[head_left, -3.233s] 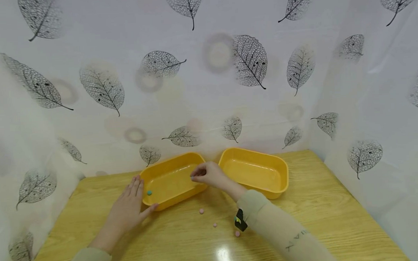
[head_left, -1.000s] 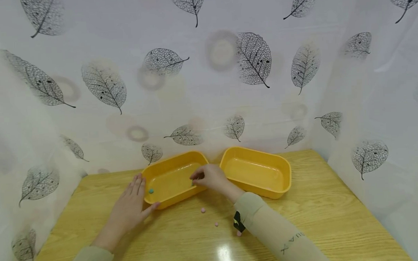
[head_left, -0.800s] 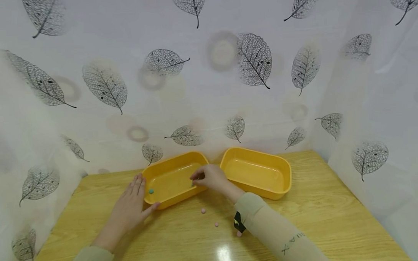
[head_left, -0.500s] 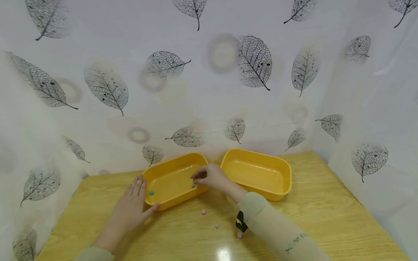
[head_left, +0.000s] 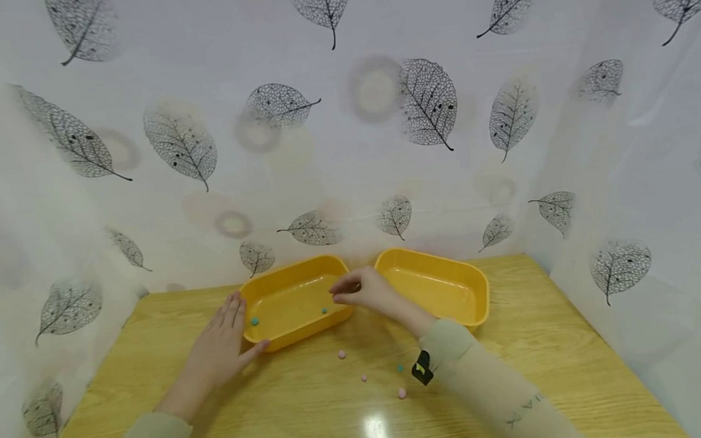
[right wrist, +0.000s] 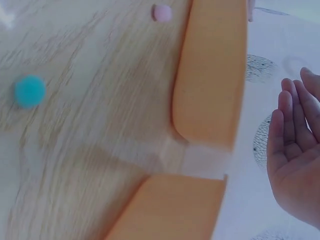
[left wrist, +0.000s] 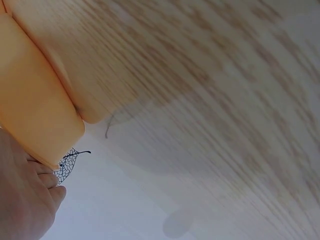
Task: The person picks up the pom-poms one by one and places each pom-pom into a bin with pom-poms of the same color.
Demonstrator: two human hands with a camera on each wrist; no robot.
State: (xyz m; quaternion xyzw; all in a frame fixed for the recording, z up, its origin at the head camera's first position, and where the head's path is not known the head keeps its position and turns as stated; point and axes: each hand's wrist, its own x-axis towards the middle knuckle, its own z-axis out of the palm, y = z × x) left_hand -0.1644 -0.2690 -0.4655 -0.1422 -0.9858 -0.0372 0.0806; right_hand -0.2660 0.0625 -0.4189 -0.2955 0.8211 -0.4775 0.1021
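Observation:
My left hand rests against the left end of the left yellow tray, fingers straight along the rim and thumb at the front corner. In the left wrist view, its fingers touch the tray wall. Two small teal balls lie in this tray: one near the left end, another toward the right. Over the tray's right end hovers my right hand. The right wrist view shows its fingers loosely bent, with nothing between them.
A second yellow tray stands to the right, partly behind my right hand; no ball shows in its visible part. Pink balls and a teal ball lie on the wooden table. Behind hangs a leaf-patterned curtain.
My right hand has let go of a teal ball in the left tray and moved up and right. A teal ball on the table, hidden before, now shows. My left hand stays put.

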